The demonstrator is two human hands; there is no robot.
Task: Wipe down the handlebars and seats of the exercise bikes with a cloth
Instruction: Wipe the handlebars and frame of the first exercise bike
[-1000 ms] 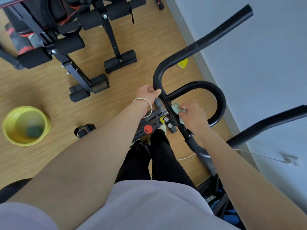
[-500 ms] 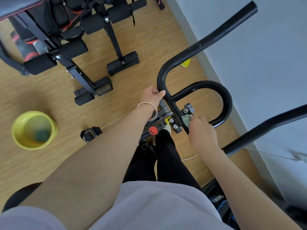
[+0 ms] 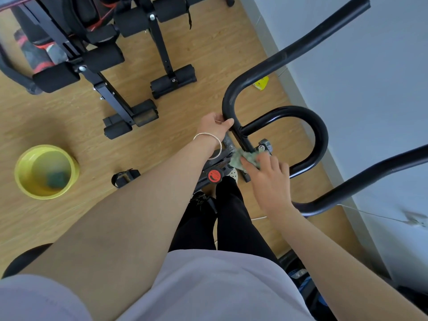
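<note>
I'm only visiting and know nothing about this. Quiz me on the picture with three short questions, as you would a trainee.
1. True or false: the left hand grips the handlebar.
2. Where is the green cloth? A: on the floor. B: under the right hand, at the handlebar's clamp. C: draped over a seat.
3. Fill in: the basin on the floor is ___.
Key: 1 true; 2 B; 3 yellow.
</note>
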